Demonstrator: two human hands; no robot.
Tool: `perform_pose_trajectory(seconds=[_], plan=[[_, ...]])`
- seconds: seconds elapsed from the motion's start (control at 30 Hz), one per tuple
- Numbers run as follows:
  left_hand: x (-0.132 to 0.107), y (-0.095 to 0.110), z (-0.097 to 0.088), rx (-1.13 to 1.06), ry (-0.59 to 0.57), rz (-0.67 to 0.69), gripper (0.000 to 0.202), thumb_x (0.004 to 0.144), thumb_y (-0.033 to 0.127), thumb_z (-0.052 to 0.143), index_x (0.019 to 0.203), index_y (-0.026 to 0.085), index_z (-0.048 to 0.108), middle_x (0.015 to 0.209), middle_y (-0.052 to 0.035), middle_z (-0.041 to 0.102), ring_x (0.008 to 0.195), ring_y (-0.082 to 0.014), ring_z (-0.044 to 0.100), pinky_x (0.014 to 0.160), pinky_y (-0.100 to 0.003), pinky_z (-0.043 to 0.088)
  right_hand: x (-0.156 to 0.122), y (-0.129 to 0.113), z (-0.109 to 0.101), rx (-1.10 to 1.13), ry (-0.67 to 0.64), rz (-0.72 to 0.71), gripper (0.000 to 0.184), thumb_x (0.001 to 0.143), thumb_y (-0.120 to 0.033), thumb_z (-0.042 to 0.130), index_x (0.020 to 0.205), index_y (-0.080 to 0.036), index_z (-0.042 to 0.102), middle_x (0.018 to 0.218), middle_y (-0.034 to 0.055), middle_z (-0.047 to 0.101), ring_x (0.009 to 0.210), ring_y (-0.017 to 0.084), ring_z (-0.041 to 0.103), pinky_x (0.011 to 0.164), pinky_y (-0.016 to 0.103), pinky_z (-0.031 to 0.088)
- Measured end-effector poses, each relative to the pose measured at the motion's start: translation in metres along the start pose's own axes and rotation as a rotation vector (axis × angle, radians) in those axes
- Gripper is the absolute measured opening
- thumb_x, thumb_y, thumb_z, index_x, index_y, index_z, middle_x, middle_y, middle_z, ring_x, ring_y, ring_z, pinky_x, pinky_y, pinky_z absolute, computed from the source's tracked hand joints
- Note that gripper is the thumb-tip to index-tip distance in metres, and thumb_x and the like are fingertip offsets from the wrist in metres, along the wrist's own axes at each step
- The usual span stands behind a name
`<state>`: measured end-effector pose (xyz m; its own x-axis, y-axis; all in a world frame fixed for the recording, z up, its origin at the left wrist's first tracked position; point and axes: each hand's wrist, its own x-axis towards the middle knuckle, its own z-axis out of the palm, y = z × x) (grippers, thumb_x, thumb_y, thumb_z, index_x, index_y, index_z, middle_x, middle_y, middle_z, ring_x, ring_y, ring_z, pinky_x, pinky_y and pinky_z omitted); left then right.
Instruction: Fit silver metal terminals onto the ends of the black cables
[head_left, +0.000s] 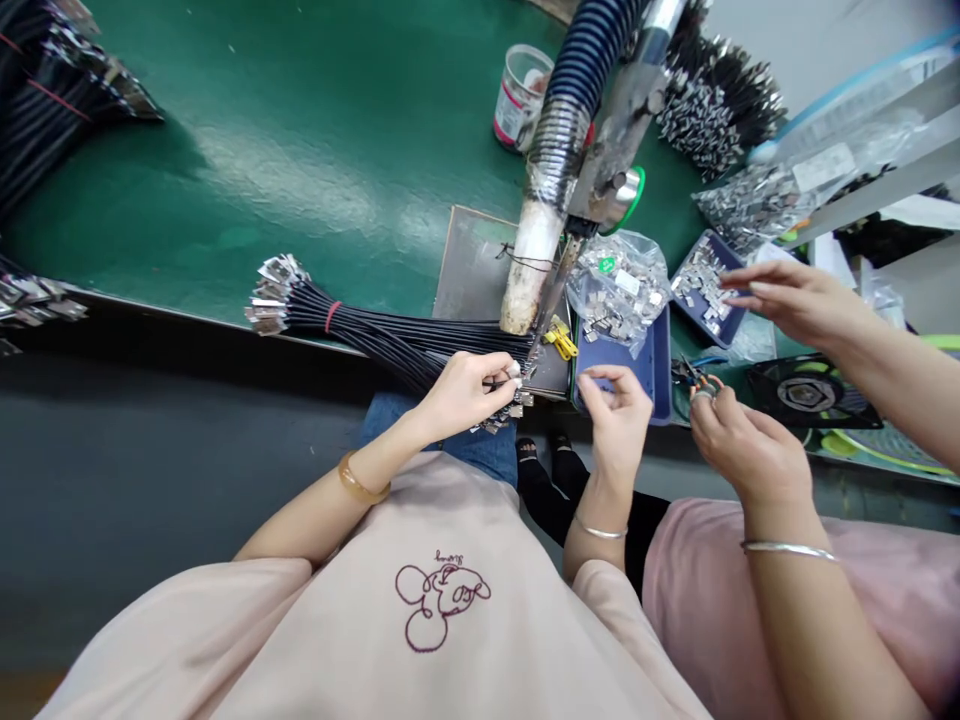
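My left hand [471,393] is closed in a pinch on the end of a black cable, at the right end of a cable bundle [382,333]. A red band ties this bundle near its other end, where metal connectors [276,290] fan out. My right hand [619,412] hovers at the front edge of a blue tray [658,370], thumb and fingertips pressed together; what they hold, if anything, is too small to make out. On the tray lies a clear bag of small metal connectors [619,295]. A yellow clip-like piece [561,340] sits between my hands.
A hose with a pale nozzle [525,280] and a metal arm hang over the bundle. To the right, a co-worker's hands [750,440] hold pliers near a small connector tray [705,285]. Other cable bundles [45,120] lie at left. A plastic cup [517,105] stands behind.
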<state>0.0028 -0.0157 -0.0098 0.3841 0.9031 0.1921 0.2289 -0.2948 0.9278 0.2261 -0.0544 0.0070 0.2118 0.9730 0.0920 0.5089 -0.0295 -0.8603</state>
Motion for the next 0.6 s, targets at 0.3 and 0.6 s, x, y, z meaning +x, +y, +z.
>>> perform_pose_trajectory(seconds=[0.3, 0.6], plan=[[0.001, -0.001, 0.004, 0.031, 0.023, -0.021, 0.007, 0.079, 0.016, 0.061, 0.072, 0.014, 0.059, 0.057, 0.007, 0.044, 0.055, -0.0059, 0.033, 0.051, -0.018, 0.028, 0.026, 0.003, -0.106, -0.27, -0.293, -0.259, 0.018, 0.096, -0.03, 0.055, 0.089, -0.024, 0.07, 0.084, 0.004, 0.065, 0.097, 0.02, 0.068, 0.07, 0.032, 0.057], [0.001, 0.0, 0.005, 0.058, 0.028, -0.01, 0.008, 0.077, 0.015, 0.06, 0.07, 0.015, 0.057, 0.057, 0.0074, 0.042, 0.055, -0.0061, 0.032, 0.051, -0.018, 0.027, 0.06, 0.007, -0.087, -0.619, -0.365, -0.714, 0.042, 0.1, -0.008, 0.029, 0.103, -0.02, 0.07, 0.087, -0.004, 0.069, 0.089, 0.003, 0.072, 0.074, 0.018, 0.057]])
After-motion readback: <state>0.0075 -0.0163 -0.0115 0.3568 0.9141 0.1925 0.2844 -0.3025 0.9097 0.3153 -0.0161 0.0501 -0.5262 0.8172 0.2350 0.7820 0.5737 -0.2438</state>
